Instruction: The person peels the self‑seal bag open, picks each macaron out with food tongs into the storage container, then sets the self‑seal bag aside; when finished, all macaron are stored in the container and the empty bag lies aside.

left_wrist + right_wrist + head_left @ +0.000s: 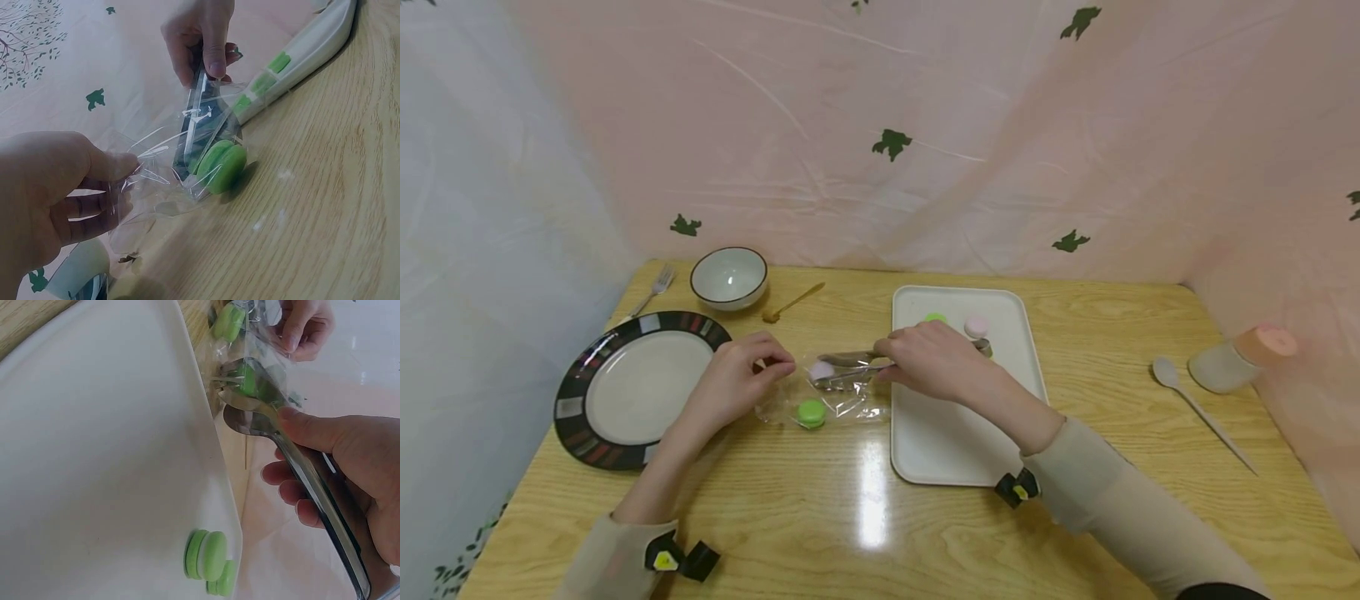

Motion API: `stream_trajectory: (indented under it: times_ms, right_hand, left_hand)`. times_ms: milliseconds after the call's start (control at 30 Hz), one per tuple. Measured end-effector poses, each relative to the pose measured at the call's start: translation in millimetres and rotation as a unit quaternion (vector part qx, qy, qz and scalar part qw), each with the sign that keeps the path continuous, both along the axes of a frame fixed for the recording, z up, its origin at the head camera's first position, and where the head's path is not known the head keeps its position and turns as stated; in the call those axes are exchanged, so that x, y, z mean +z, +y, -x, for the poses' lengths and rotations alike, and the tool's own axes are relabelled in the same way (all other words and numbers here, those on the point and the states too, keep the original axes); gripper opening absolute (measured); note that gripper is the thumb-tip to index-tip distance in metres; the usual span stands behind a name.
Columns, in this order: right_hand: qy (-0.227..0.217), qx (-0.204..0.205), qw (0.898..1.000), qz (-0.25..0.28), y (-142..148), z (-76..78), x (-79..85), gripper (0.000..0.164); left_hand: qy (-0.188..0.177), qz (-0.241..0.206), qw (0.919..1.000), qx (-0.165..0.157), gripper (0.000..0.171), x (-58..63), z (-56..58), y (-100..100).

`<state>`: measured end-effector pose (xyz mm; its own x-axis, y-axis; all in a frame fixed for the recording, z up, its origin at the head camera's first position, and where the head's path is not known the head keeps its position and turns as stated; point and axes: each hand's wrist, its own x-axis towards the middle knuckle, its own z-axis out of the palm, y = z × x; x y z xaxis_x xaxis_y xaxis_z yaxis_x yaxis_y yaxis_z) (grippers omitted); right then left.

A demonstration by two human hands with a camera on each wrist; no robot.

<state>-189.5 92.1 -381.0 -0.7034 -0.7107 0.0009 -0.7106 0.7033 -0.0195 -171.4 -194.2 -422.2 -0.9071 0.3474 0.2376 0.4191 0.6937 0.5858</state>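
My left hand (737, 383) pinches the edge of a clear plastic bag (853, 407) between thumb and fingers. In the left wrist view, the left hand (59, 187) spreads the bag's film around its contents. My right hand (936, 357) grips metal serving tongs (306, 478), whose ends reach into the bag. A pale pink macaron (822, 371) lies at the tong tips. Nearer me in the bag is a green macaron (811, 413), also visible in the left wrist view as a green macaron (224, 167).
Below my right hand lies a white tray (955, 454) bearing a green macaron (936, 317) and a pink macaron (977, 325). To the left stand a dark-rimmed plate (640, 387), bowl (730, 279), fork (655, 287) and small golden spoon (793, 302). Rightward are a spoon (1202, 412) and jar (1240, 360).
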Motion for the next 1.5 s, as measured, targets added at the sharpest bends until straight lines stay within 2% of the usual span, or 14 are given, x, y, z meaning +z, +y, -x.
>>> stream_trajectory:
  times_ms: [1133, 1333, 1500]
  right_hand:
    - [0.003, -0.002, 1.000, 0.002, 0.8, -1.3, -0.7, 0.023]
    - [0.005, -0.004, 1.000, -0.003, 6.2, -3.0, 6.5, 0.022]
    - [0.007, -0.009, 1.000, -0.003, 24.1, -6.8, 18.7, 0.020]
  left_hand:
    - [0.000, 0.000, 1.0000, -0.005, 0.007, 1.0, -0.3, -0.8]
    - [0.000, -0.005, 1.0000, -0.005, 0.007, 2.1, -0.3, -0.8]
    - [-0.005, -0.004, 1.0000, -0.003, 0.007, 3.3, -0.5, -0.2]
